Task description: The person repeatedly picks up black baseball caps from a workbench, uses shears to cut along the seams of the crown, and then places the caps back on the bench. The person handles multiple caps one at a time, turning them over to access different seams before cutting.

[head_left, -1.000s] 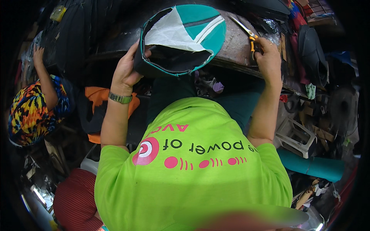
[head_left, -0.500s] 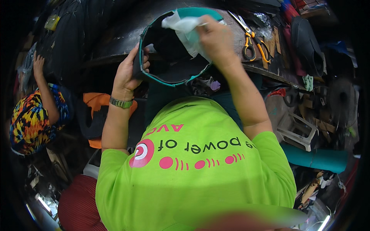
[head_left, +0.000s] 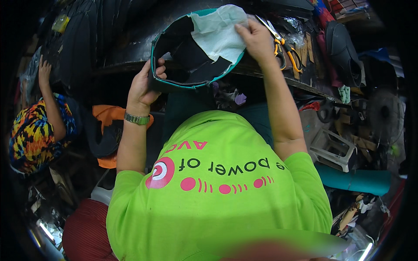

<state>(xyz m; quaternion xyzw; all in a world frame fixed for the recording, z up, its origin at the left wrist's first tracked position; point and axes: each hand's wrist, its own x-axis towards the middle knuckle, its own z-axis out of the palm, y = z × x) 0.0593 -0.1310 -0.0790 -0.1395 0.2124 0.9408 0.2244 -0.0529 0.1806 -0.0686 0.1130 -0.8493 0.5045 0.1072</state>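
Note:
A round, open-topped piece of black material with a teal edge is held up at the front of the dark table. My left hand grips its left wall, fingers curled over the rim to the inside. Across the upper right of the opening lies a thin, creased white sheet, cloth or paper, draped partly inside. My right hand is closed on the sheet's right edge, with the thumb on top; whether it also pinches the wall behind is hidden.
Orange-handled scissors lie on the table right of my hand. Rolled black material stands farther right. A plastic stool and teal roll are at lower right. Another person's arm reaches in at the left.
The white sheet, bunched and hanging before, is now spread over the upper right of the opening. My right hand has moved right and slightly down. The round piece has shifted a little left.

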